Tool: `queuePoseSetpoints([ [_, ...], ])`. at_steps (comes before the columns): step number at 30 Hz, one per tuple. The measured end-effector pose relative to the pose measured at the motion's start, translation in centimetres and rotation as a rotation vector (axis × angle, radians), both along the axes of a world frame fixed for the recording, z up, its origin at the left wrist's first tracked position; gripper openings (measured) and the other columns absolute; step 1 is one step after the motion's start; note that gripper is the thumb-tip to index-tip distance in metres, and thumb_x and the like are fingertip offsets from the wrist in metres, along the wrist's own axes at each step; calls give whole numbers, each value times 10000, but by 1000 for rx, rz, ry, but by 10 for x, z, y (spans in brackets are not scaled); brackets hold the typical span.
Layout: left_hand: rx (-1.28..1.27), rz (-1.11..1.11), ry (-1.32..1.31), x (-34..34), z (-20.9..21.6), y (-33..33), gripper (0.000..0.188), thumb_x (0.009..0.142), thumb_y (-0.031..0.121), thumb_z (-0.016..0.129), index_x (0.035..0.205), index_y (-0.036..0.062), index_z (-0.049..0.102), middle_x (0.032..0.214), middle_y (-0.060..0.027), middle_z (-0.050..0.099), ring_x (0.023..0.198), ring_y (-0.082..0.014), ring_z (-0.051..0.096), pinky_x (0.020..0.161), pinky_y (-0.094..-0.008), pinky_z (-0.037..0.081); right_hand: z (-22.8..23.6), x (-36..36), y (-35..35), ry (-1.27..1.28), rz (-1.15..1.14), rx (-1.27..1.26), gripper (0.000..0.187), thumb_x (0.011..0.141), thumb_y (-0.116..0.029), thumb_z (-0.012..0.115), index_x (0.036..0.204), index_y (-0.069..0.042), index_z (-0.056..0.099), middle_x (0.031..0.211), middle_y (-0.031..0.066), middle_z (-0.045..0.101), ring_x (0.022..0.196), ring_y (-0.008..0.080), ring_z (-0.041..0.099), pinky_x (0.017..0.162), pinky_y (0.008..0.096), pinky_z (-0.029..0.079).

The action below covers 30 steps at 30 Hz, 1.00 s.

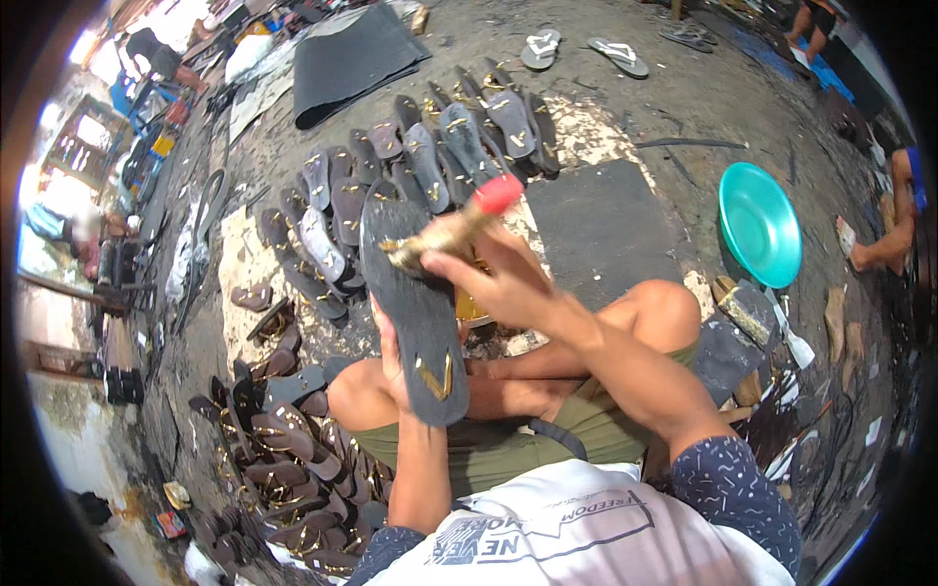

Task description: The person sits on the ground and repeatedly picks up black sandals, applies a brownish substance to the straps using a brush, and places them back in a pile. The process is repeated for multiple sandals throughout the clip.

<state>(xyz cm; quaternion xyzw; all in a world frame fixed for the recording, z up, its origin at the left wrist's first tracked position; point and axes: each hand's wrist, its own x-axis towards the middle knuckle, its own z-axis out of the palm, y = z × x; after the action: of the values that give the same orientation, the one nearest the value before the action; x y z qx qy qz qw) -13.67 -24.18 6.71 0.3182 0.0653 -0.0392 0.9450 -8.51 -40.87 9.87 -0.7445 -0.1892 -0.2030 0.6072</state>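
My left hand (pixel 391 352) grips a dark grey flip-flop sole (pixel 415 313) from below and along its edge, mostly hidden behind it. The sole is tilted up in front of my crossed legs, with a shiny yellow-gold V-shaped streak near its lower end. In my right hand (pixel 513 283) is a brush (pixel 440 237) with a gold-coloured, smeared body and a red end. Its tip touches a gold patch on the sole's upper part. Behind my right hand a yellow-gold thing (pixel 472 305) shows in part; I cannot tell what it is.
Rows of gold-streaked soles (pixel 427 166) lie ahead, and a pile of soles (pixel 293 459) is at my left. Dark sheets (pixel 606 225) (pixel 347 61) lie on the floor. A turquoise basin (pixel 760 230) stands at the right. Other people (pixel 894 210) sit around the edges.
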Motion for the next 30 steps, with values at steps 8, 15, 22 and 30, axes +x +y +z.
queuePoseSetpoints([
  [8,-296,-275,-209,63,-21,31,377,1060,484,535,1418,368,566,1348,-138,610,1159,-313,638,899,-476,592,-16,-103,30,223,251,73,230,927,-141,765,1137,-50,746,1127,104,727,1023,253,670,888,367,521],
  [15,-371,-190,123,25,-13,-24,580,1080,507,465,1567,194,416,1413,-85,583,1277,-271,586,1128,-432,471,-17,6,11,-207,-28,-127,212,906,-159,764,1107,-107,726,994,97,688,870,330,613,763,445,492],
  [22,-4,-89,55,64,-34,-6,544,1038,550,535,1458,206,501,1089,-34,681,845,-176,689,760,-335,616,-35,-72,21,19,274,-5,240,925,-122,764,1160,-115,719,1050,100,700,927,270,646,797,392,523],
  [30,-333,-248,181,238,-96,-24,413,1014,428,544,1286,125,619,1191,-72,696,1053,-264,677,847,-449,599,11,-97,-104,296,-507,295,356,964,-220,757,1217,0,635,1160,81,653,1065,150,603,949,329,490],
])
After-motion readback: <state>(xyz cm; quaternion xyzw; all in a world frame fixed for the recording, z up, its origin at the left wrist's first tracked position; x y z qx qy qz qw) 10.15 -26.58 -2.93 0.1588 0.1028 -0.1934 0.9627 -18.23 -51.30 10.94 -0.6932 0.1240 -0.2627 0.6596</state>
